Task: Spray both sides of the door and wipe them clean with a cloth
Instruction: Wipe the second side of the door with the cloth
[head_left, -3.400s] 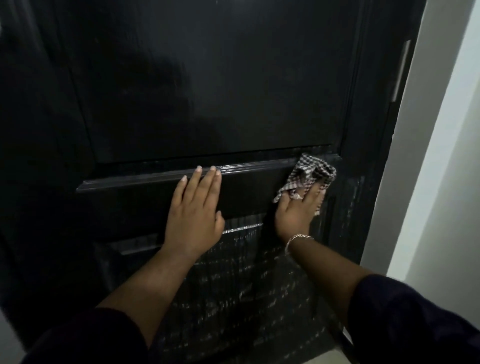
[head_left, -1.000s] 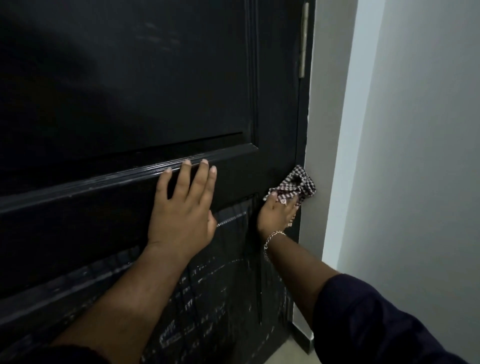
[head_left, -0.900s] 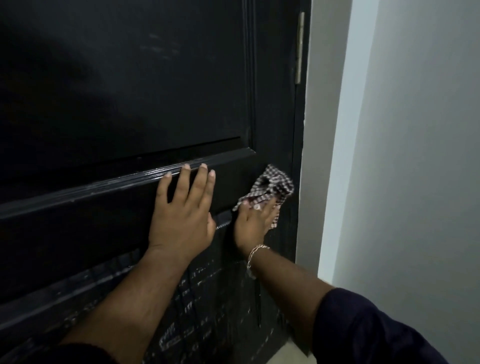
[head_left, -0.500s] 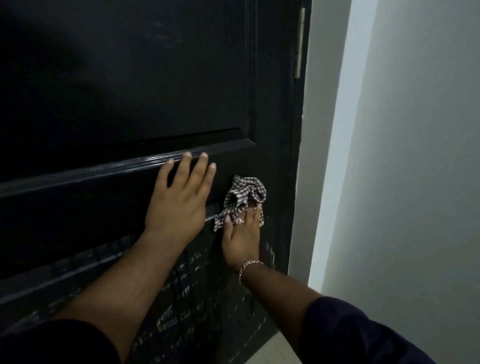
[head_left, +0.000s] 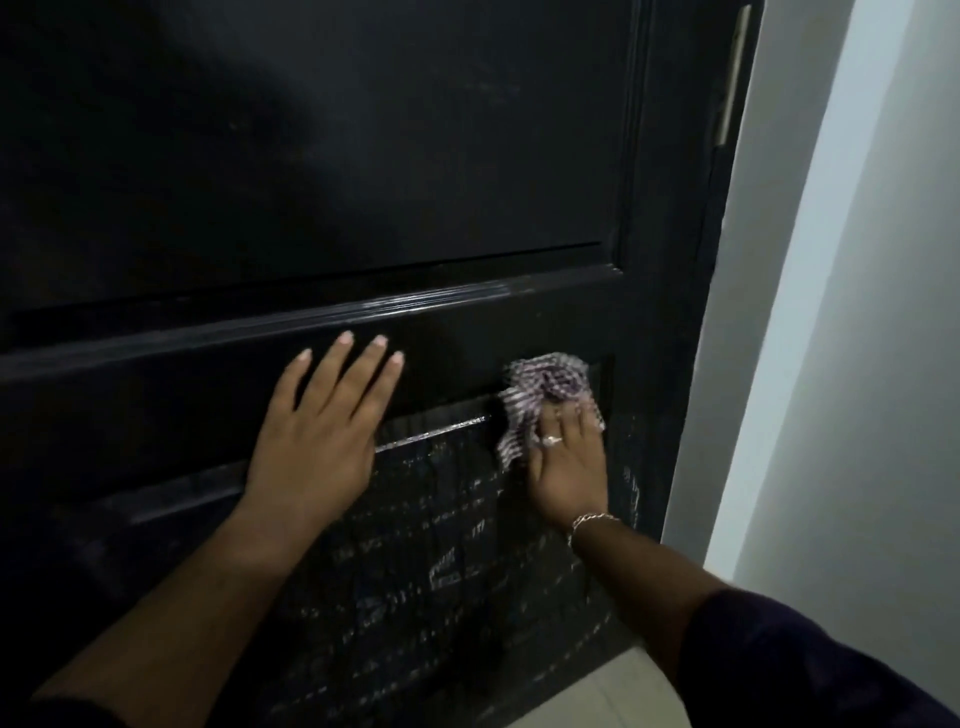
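1. Your right hand (head_left: 569, 462) has swept the cloth (head_left: 543, 395) back left off the hinge edge and down. It now sits at the top right corner of the lower panel, just under the middle rail.

2. Half a second ago the cloth was nearer your left hand (head_left: 322, 441); it has now slid right again. You are scrubbing in short back-and-forth strokes, not one long pass.

3. Right hand: fingers laid mostly straight over the cloth, pressing it flat to the door (head_left: 363, 156). The cloth is blurred with motion, so I cannot tell whether a fingertip hooks a fold.

4. Left hand: released, palm flat on the rail, fingers spread and straight, holding nothing. It has kept to roughly the same spot on the rail through the strokes and seems to brace the door against the push.

5. What it means: the wipe on this face looks to be working downward from rail to lower panel. The other side cannot be judged from here.

6. The cloth: small checked rag, bunched, crumpled above your fingers, a tail hanging at the left.

7. The door: black, glossy, panelled. Upper panel looks dull and even. Lower panel carries pale streaks and flecks, probably spray or residue, so it likely needs more passes.

8. A hinge (head_left: 730, 78) shows far up the right edge, beside the pale wall (head_left: 857, 312).
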